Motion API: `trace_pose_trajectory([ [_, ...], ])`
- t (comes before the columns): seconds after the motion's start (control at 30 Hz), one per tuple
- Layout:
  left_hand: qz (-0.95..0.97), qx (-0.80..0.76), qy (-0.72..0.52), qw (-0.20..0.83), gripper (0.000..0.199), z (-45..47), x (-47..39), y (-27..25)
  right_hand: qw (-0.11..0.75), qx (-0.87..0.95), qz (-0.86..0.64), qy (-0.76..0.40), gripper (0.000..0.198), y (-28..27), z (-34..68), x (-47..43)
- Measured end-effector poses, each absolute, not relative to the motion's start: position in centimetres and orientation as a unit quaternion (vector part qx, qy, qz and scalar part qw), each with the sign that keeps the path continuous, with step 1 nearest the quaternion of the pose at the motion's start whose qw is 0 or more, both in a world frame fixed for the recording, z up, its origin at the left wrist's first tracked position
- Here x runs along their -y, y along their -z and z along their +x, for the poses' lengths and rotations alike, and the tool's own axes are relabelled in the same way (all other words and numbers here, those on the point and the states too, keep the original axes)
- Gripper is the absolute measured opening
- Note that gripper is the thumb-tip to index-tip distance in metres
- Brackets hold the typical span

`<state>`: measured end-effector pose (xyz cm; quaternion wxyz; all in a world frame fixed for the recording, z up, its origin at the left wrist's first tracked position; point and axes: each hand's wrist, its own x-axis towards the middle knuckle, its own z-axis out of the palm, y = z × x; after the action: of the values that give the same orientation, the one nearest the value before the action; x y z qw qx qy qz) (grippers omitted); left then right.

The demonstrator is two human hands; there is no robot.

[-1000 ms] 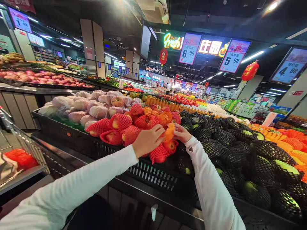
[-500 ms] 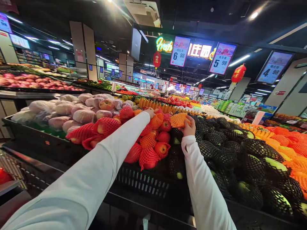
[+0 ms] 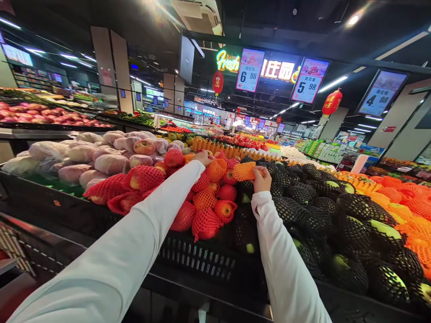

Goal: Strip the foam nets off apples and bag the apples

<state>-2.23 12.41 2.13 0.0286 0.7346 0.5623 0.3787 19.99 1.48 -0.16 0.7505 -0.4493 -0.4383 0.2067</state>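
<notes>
My right hand (image 3: 261,179) pinches the right end of an orange foam net sleeve (image 3: 244,171), held above the edge between the apples and the dark-netted fruit. Whether a fruit is inside the sleeve I cannot tell. At the back of the apple pile, my left hand (image 3: 203,158) has its fingers curled on a reddish apple (image 3: 210,157), mostly hidden by the hand. Around it lie red apples in red and orange foam nets, among them a netted apple (image 3: 225,210) at the front and an orange-netted one (image 3: 204,199).
Green fruit in black nets (image 3: 336,211) fills the right of the stand. Pale pink wrapped apples (image 3: 111,163) lie to the left. A slotted black crate wall (image 3: 197,259) forms the front edge. Orange-netted fruit (image 3: 417,224) is at far right. Price signs (image 3: 251,69) hang overhead.
My right hand has shifted slightly left and down with the orange net sleeve, which now looks flatter. My left hand stays at the back of the apples. The view has moved slightly.
</notes>
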Motion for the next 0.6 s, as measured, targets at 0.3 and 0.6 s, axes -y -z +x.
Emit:
trace_pose_trajectory([
  [0.3,0.602,-0.592,-0.524,0.113,0.061,-1.1,-10.2,-6.5,0.753,0.404,-0.467,-0.225,0.020,0.6,20.5,-2.3],
  [0.6,0.815,-0.438,-0.369,0.083,0.042,-0.4,-1.0,-2.0,0.779,0.354,-0.495,-0.150,0.030,1.3,21.3,-3.0],
])
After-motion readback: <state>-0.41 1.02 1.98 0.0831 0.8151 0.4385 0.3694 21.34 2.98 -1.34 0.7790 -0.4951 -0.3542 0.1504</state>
